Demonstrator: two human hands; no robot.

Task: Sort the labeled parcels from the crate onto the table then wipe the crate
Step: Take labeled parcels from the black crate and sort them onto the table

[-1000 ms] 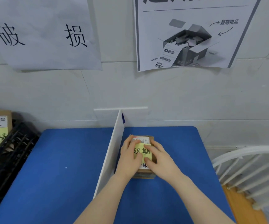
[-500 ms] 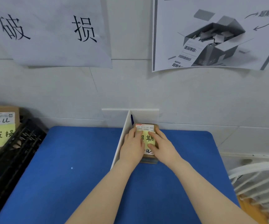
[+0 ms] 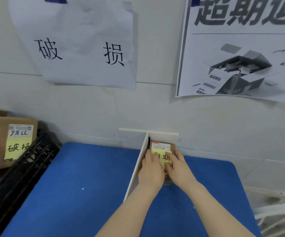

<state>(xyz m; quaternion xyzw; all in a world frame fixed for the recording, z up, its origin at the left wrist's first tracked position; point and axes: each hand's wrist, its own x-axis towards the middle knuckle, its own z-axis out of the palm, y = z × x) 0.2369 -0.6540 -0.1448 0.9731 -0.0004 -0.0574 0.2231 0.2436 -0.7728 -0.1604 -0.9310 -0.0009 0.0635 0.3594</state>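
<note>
Blue table [image 3: 87,194], set against a white wall. White divider [image 3: 138,168] upright on it, running from 6 toward 12 o'clock to a short white back panel [image 3: 131,135] at the wall.

Cardboard parcel [image 3: 172,147]: flat on the table toward 12 o'clock, on the 3 o'clock side of the divider, just beside it and near the back panel. White printed label [image 3: 161,146] at its far edge; yellow note [image 3: 163,157] below, handwritten in black, partly covered by fingers.

Left hand [image 3: 151,171]: palm down on the parcel's 9 o'clock side, next to the divider; fingers straight, pressed together, tips on the note. Thumb hidden.

Right hand [image 3: 179,168]: palm down on the parcel's 3 o'clock side; fingers straight, close together, laid across the note.

Black crate [image 3: 18,177]: lattice-walled, at 9 o'clock, beside the table's edge. Inside, more cardboard parcels [image 3: 1,134], upright, with yellow notes.

Wall, 11 o'clock: white paper sheet [image 3: 80,48], two large black characters, blue tape on top. Wall, 1 o'clock: printed poster [image 3: 241,57], drawing of an open carton.

Past the table's edge at 4 o'clock: white curved bars [image 3: 278,218], blurred, kind unclear.
</note>
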